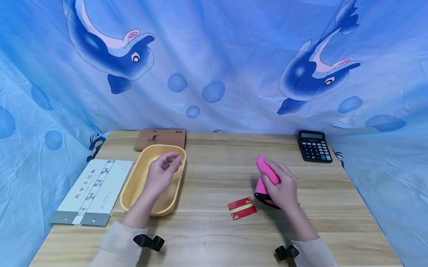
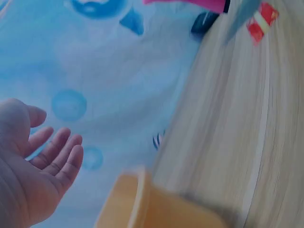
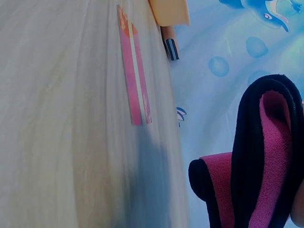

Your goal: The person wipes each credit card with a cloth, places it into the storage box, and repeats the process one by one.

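Note:
My left hand point(image 1: 160, 174) hovers over a yellow plastic basket point(image 1: 136, 181), fingers loosely bent and holding nothing; its bare palm shows in the left wrist view. A small red patch shows beside its fingertips, too covered to identify. My right hand point(image 1: 286, 185) grips a folded pink cloth point(image 1: 268, 171) with black edging, held above the table. Its folds and black border point(image 3: 244, 156) show large in the right wrist view. Just left of the cloth, a red card point(image 1: 241, 208) with a pale gold stripe lies flat on the table.
A white and grey ledger book point(image 1: 95, 188) lies left of the basket. Behind the basket is a brown notebook point(image 1: 161, 138). A black calculator point(image 1: 314, 146) sits at the back right. A blue dolphin curtain point(image 1: 211, 63) hangs behind the wooden table point(image 1: 210, 243).

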The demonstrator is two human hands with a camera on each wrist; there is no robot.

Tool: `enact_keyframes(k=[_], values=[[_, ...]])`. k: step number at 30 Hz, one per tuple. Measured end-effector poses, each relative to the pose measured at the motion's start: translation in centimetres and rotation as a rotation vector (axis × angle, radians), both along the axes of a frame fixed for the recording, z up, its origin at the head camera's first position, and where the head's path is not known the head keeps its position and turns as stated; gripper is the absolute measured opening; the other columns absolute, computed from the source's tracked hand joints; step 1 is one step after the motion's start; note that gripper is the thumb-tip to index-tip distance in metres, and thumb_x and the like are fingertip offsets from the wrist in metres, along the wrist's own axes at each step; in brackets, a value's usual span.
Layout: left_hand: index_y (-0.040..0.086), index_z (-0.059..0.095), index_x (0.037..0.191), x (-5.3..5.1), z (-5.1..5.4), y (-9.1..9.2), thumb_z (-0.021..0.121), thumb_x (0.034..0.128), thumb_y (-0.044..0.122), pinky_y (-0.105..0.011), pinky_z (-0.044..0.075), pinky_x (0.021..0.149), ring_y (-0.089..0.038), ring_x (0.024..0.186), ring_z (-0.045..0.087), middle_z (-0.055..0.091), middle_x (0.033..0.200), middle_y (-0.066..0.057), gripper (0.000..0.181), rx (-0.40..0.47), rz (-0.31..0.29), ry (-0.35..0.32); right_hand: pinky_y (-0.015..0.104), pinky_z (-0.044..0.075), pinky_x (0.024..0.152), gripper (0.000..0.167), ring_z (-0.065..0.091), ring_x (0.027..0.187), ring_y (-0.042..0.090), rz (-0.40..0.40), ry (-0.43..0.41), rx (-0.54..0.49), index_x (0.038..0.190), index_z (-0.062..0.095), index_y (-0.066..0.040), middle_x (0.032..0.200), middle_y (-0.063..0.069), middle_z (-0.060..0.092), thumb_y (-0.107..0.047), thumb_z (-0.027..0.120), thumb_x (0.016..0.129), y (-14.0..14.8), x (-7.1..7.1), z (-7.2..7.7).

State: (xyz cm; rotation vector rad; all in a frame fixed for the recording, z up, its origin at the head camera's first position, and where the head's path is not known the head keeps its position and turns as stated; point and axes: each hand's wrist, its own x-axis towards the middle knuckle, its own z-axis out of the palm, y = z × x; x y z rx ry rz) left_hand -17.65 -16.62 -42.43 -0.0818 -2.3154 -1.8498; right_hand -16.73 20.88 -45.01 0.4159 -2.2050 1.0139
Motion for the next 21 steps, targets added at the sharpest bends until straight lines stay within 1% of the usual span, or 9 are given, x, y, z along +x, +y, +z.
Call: enact_keyframes(k=[2,4,6,8,11,15,18,21], values=[[-0.004,0.065,0.122,0.5,0.0,0.9,0.065,0.1009,0.02,-0.019,0.057,0.082,-0.015,0.092,0.069,0.069,0.106,-0.02,0.032,-0.034,-0.035,0.061,0.007,0.047,0.081,0.041,0.069,0.095,0.026,-0.003,-0.005,0.002,0.124,0.073,-0.009,0.114,0.011,0.072,-0.003,0.08,0.084,0.2,0.0,-0.2],[-0.001,0.067,0.121,1.0,-0.1,1.9,0.066,0.1003,0.02,-0.021,0.056,0.083,-0.017,0.094,0.068,0.07,0.104,-0.014,0.03,-0.07,-0.07,0.095,0.007,0.047,0.082,0.04,0.069,0.095,0.026,-0.005,-0.011,0.001,0.124,0.073,-0.009,0.113,0.011,0.072,-0.004,0.08,0.084,0.4,0.1,-0.3],[0.003,0.068,0.12,1.5,-0.3,2.9,0.067,0.0997,0.02,-0.024,0.056,0.084,-0.019,0.095,0.067,0.071,0.103,-0.009,0.027,-0.087,-0.11,0.098,0.006,0.046,0.084,0.041,0.069,0.096,0.026,-0.009,-0.017,0.0,0.124,0.073,-0.009,0.114,0.011,0.072,-0.003,0.08,0.084,0.5,0.1,-0.4],[0.004,0.069,0.12,1.9,-0.7,3.9,0.068,0.0986,0.018,-0.027,0.057,0.085,-0.018,0.095,0.067,0.071,0.103,-0.007,0.026,-0.095,-0.146,0.096,0.005,0.046,0.085,0.041,0.069,0.098,0.027,-0.014,-0.022,0.0,0.124,0.073,-0.009,0.114,0.011,0.072,-0.004,0.08,0.084,0.6,0.2,-0.4],[0.005,0.07,0.118,2.3,-1.7,5.2,0.069,0.0971,0.014,-0.029,0.058,0.086,-0.017,0.095,0.066,0.072,0.102,-0.007,0.023,-0.097,-0.189,0.083,0.005,0.045,0.088,0.041,0.068,0.1,0.027,-0.016,-0.034,-0.008,0.126,0.072,-0.01,0.116,0.011,0.071,-0.006,0.08,0.086,0.7,0.3,-0.4],[0.004,0.07,0.117,3.0,-3.1,7.0,0.068,0.0966,0.01,-0.03,0.058,0.087,-0.016,0.094,0.066,0.072,0.103,-0.01,0.022,-0.103,-0.25,0.05,0.007,0.045,0.089,0.04,0.069,0.1,0.027,-0.019,-0.031,-0.021,0.123,0.074,-0.008,0.115,0.012,0.072,-0.004,0.081,0.084,0.9,0.2,-0.5],[0.002,0.069,0.118,3.6,-4.2,8.3,0.069,0.0961,0.012,-0.031,0.058,0.087,-0.016,0.095,0.066,0.071,0.104,-0.008,0.024,-0.113,-0.287,0.025,0.007,0.045,0.088,0.04,0.069,0.098,0.027,-0.026,-0.026,-0.031,0.12,0.074,-0.007,0.114,0.012,0.072,-0.001,0.081,0.082,1.1,0.2,-0.6],[0.002,0.068,0.121,4.1,-5.7,9.6,0.07,0.0956,0.017,-0.034,0.057,0.09,-0.018,0.1,0.065,0.07,0.109,-0.007,0.03,-0.167,-0.321,0.043,0.006,0.045,0.087,0.04,0.069,0.096,0.028,-0.035,-0.012,-0.035,0.12,0.074,-0.006,0.113,0.012,0.072,0.001,0.081,0.081,1.3,0.1,-0.6]])
